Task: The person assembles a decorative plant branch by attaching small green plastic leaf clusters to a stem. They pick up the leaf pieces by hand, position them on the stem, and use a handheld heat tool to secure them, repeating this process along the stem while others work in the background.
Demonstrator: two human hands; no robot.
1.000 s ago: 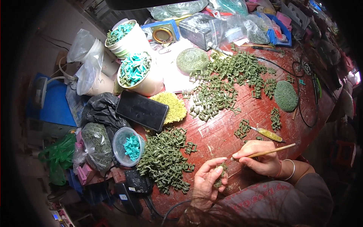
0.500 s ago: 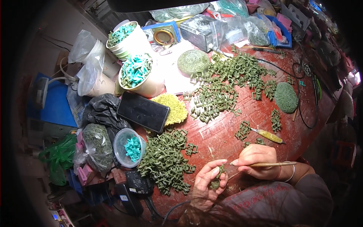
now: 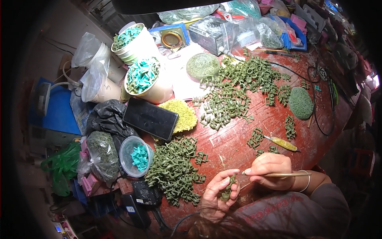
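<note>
Between the thumb and fingers of my left hand (image 3: 217,195) sits a small dark green molded piece (image 3: 227,192), partly hidden by the fingers. My right hand (image 3: 270,170) pinches a thin wooden-handled tool (image 3: 292,174), its tip close to the piece; whether the two touch is too small to tell. Left of my hands lies a heap of similar green pieces (image 3: 171,169). A larger spread of them (image 3: 234,93) covers the table's far middle. Just beyond my right hand are a few loose green pieces (image 3: 255,138) and a yellow-handled tool (image 3: 281,143).
On the left stand a clear tub with turquoise bits (image 3: 136,156), a black phone (image 3: 151,118) on a yellow sponge (image 3: 181,114), and white buckets (image 3: 153,85) of turquoise and green pieces. A green round pad (image 3: 301,103) and a black cable (image 3: 314,115) lie at right on the red table (image 3: 227,149).
Both hands stay almost in place. My left hand and the green piece have shifted very slightly, and the wooden tool has tilted a little.
</note>
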